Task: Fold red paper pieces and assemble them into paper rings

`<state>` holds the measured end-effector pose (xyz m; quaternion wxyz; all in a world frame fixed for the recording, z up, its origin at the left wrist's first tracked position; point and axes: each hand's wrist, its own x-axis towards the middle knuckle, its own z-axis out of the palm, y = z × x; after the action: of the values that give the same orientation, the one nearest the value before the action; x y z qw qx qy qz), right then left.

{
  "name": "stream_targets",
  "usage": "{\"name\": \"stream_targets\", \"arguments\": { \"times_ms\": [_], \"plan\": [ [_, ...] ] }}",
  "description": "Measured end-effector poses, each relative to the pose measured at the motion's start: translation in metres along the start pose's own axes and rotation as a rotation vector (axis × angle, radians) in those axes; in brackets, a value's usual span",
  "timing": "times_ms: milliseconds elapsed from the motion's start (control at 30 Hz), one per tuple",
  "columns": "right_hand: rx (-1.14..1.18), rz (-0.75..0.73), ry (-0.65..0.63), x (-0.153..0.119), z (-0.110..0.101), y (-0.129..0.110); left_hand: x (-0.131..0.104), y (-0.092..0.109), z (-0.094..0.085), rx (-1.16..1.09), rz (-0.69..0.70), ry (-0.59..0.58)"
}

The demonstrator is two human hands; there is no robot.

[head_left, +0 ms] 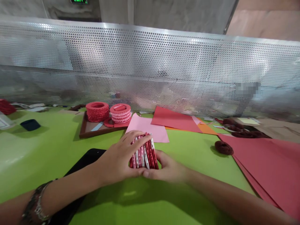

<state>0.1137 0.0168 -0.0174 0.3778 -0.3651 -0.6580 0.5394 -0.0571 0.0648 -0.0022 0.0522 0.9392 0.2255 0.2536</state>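
Observation:
A stack of scalloped rings [144, 151] in red, pink and white is held on its side just above the green table. My left hand [124, 154] wraps over its top and left end, fingers stretched across the edges and thumb below. From the right, my right hand [165, 167] closes on the other end, its thumb meeting the left thumb underneath. Beyond them, a brown tray [82, 128] bears a pile of red scalloped rings [97, 112] and a pile of pink and red ones [120, 114]. The far faces of the held stack are hidden.
A perforated metal screen [150, 72] runs along the back. Pink paper [150, 128], a red sheet [175, 120] and large red sheets [269, 165] lie on the green table [192, 143]. A brown yarn bundle [223, 147] sits right; a black flat object [77, 168] lies under my left arm.

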Motion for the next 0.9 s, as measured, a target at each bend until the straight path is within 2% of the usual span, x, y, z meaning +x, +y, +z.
{"name": "stream_targets", "arguments": {
  "times_ms": [133,200,333,467,633,767,900],
  "plan": [
    [0.154,0.061,-0.074,0.001,0.003,-0.002,0.000,-0.002,0.000,-0.053,0.019,-0.028],
    [0.233,0.069,-0.069,0.003,0.005,-0.001,0.000,-0.001,0.001,-0.048,0.036,-0.024],
    [0.303,0.116,0.086,0.008,0.013,0.000,-0.001,0.005,0.004,-0.041,0.021,0.001],
    [0.279,0.197,0.236,0.009,0.019,-0.002,0.001,0.010,0.005,-0.042,-0.027,0.020],
    [0.274,0.241,0.241,0.012,0.018,-0.006,0.003,0.010,-0.009,-0.061,-0.015,-0.064],
    [0.271,0.197,0.195,0.015,0.022,-0.007,0.002,0.008,-0.013,-0.062,-0.026,-0.045],
    [0.245,0.200,0.250,0.017,0.029,-0.010,0.002,0.008,-0.014,-0.035,-0.016,-0.067]
  ]
}}
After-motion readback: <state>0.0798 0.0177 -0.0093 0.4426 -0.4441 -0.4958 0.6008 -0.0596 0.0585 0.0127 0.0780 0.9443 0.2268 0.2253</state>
